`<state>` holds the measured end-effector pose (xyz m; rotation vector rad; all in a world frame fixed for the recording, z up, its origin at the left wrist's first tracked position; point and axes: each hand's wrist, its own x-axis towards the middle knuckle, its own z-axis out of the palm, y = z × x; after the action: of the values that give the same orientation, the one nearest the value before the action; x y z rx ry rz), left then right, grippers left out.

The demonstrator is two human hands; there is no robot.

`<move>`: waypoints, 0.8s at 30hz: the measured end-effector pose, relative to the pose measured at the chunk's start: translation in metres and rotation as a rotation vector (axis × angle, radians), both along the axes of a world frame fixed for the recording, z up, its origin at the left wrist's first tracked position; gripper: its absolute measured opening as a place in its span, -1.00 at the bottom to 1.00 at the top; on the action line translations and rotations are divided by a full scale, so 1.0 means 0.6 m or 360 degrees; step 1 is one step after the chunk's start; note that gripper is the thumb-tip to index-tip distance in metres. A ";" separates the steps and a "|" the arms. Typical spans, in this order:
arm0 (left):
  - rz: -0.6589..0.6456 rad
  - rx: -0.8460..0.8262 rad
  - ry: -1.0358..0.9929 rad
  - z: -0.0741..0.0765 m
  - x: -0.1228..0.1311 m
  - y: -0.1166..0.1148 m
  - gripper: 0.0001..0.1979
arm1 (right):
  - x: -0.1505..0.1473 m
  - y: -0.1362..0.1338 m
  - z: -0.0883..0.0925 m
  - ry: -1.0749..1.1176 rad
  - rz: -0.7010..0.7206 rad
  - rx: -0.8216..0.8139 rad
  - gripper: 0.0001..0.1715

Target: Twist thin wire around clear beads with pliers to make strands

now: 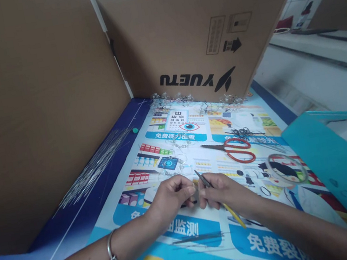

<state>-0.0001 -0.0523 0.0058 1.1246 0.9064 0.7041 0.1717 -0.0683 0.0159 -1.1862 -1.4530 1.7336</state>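
Observation:
My left hand [174,194], with a metal bangle on the wrist, is closed in a pinch over the printed sheet. Whatever lies between its thumb and finger is too small to make out. Close beside it, my right hand [219,189] is wrapped round yellow-handled pliers [235,217], their dark pointed tip aimed up and to the left. Beyond the hands lie clear beaded wire pieces [182,160] and red-handled scissors [239,149]. Thin dark wires [199,237] lie just in front of the hands.
Cardboard panels [30,97] stand at the left and back [177,35]. A bundle of straight wires [95,164] lies left, near a small green object [135,130]. To the right are a wire coil [287,168] and a turquoise box [344,167]. Clear beaded pieces [232,100] line the back.

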 end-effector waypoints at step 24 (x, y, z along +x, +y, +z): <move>-0.1056 0.1734 0.1640 0.044 -0.021 -0.061 -0.84 | 0.025 0.001 -0.027 0.0201 -0.0196 -0.0133 -0.81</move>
<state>-0.0129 -0.0891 0.0323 2.7394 0.8505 -0.0704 0.1866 -0.0676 -0.0006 -1.1616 -1.2192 1.7651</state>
